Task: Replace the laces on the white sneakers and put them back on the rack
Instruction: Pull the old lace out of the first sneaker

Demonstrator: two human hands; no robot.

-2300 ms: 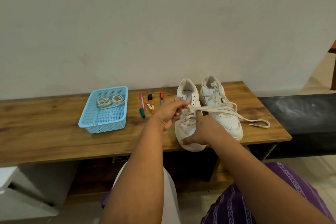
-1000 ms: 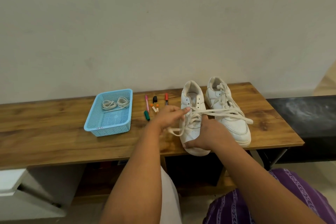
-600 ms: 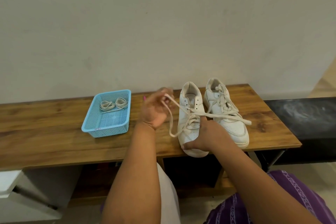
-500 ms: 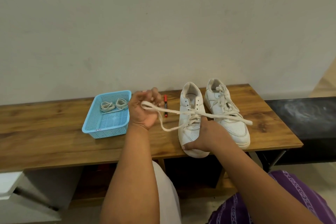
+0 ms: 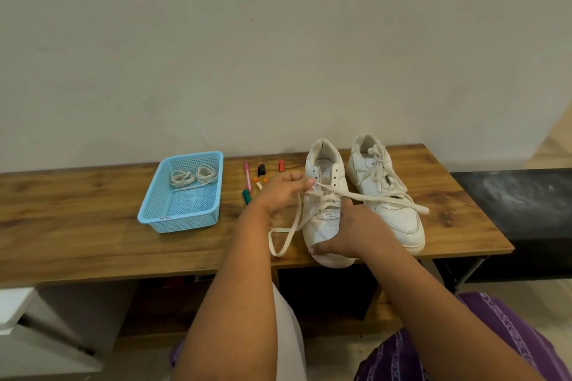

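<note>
Where the wooden bench (image 5: 93, 244) stands against the wall, two white sneakers are set at its right end. The near sneaker (image 5: 325, 195) is held at the toe by the right hand (image 5: 349, 232), fingers curled round it. The far sneaker (image 5: 383, 192) is fully laced. A blue basket (image 5: 182, 219) containing two coiled laces (image 5: 193, 178) is placed to the left. The loose lace (image 5: 291, 226) is pinched by the left hand (image 5: 278, 195) beside an eyelet. Small markers (image 5: 247, 182) are scattered between basket and sneakers.
</note>
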